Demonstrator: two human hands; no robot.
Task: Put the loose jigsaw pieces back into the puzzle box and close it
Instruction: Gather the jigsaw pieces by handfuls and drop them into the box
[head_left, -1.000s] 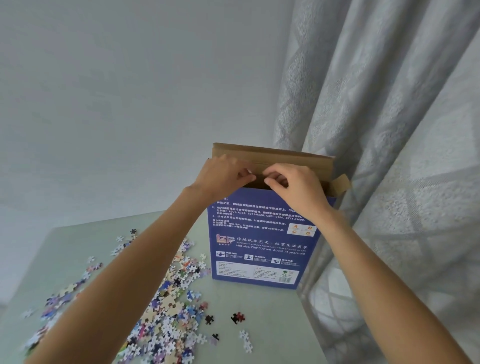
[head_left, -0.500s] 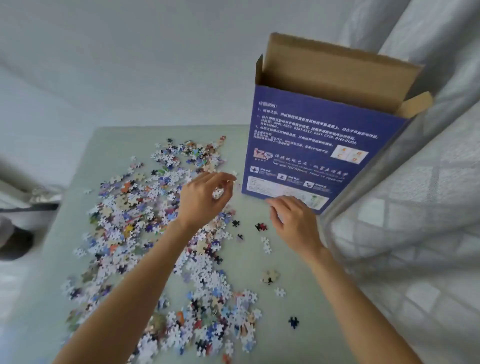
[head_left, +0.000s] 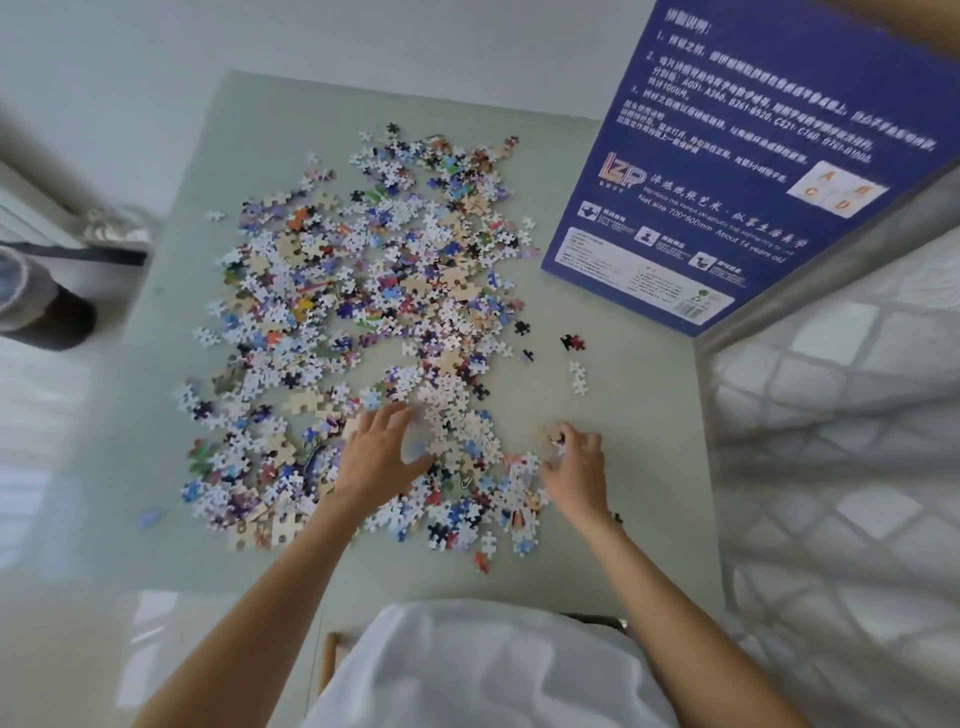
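Note:
A wide scatter of loose jigsaw pieces (head_left: 363, 291) covers the pale green table (head_left: 639, 415). The blue puzzle box (head_left: 727, 171) stands upright at the far right of the table; its top is out of frame. My left hand (head_left: 376, 457) lies over the near part of the pile with fingers spread and slightly bent. My right hand (head_left: 574, 467) is at the pile's right edge, its fingertips pinching a small clump of pieces (head_left: 550, 434). A few single pieces (head_left: 571, 343) lie apart near the box.
A grey patterned curtain (head_left: 841, 441) hangs along the table's right edge, close behind the box. A dark round object (head_left: 36, 306) sits on the floor at the left. My white shirt (head_left: 493, 670) fills the bottom of the view.
The view has tilted down from the box top to the table. Both hands came off the box flap and dropped to the near part of the pile, the right one taking pieces.

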